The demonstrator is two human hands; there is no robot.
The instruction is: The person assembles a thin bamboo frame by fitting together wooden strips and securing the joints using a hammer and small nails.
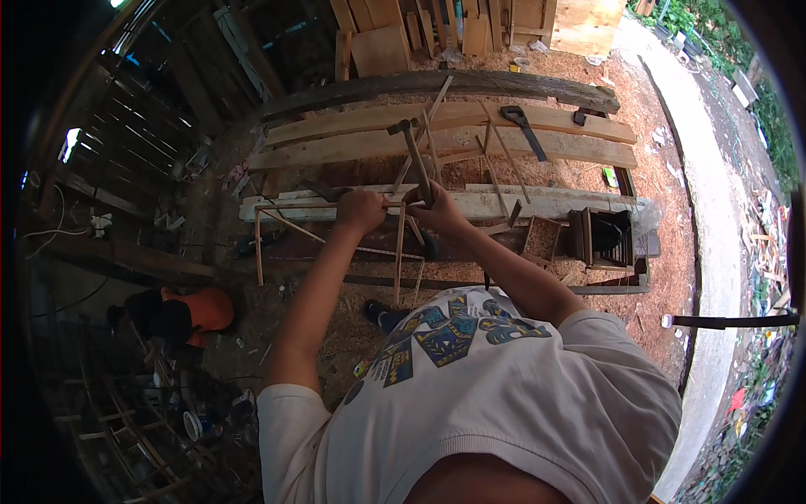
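Note:
My left hand (361, 211) is closed around the top strip of a thin wooden frame (290, 207), close to its right corner. Two slender legs hang down from that strip. Beside it, my right hand (440, 212) grips the wooden handle of a hammer (417, 160), whose head points up and away from me. The fingers of the right hand also come close to the frame's corner; whether they touch it I cannot tell. Just beyond both hands lies a pale plank (311, 202) on the workbench. More thin strips (487, 139) lean in a loose frame shape farther back.
A handsaw (527, 134) with a black handle lies across long boards (353, 147). To the right stand a small wooden box (541, 238) and a dark slatted crate (609, 238). An orange container (208, 309) is on the floor at left. Boards (378, 46) lean at the back.

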